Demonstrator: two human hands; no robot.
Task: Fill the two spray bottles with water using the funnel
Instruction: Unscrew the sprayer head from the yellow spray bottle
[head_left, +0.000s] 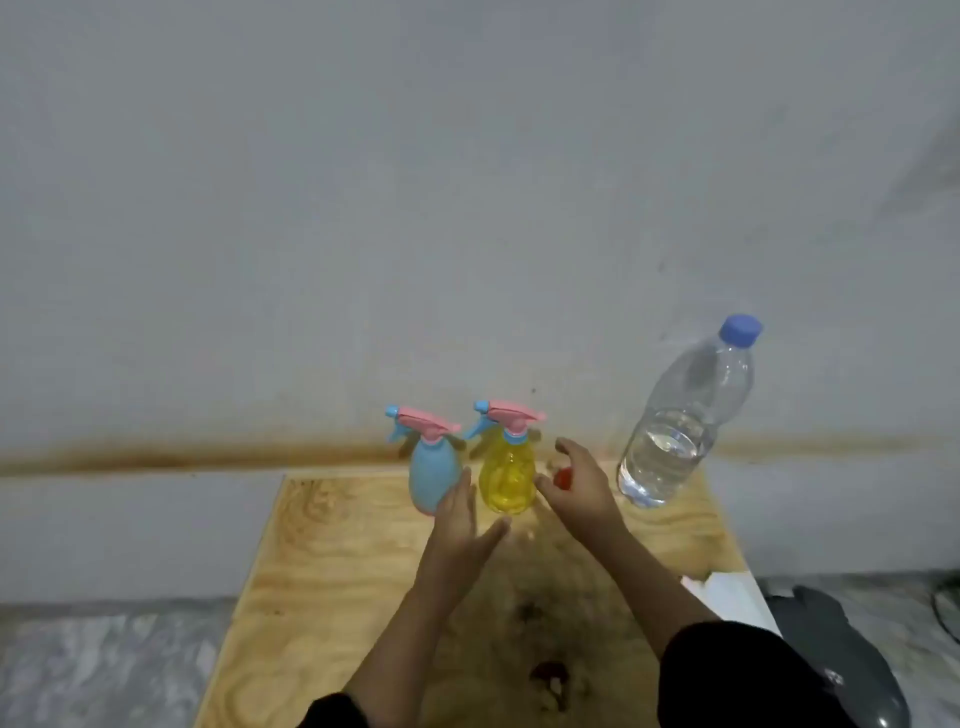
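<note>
Nearest on tabletop (322, 561): left hand (460, 512) spread, fingers straight between blue sprayer (431, 473) and yellow sprayer (506, 480); right hand (576, 486) curled round red piece (562, 477). Both sprayers capped, upright, fill unclear. Farther right, capped bottle (675, 426) about half water.

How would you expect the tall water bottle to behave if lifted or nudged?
The water bottle looks partly full, so probably weighty and bottom-heavy. Its clear thin wall may flex when gripped. Being tall, it could tip if pushed near its blue cap.
</note>
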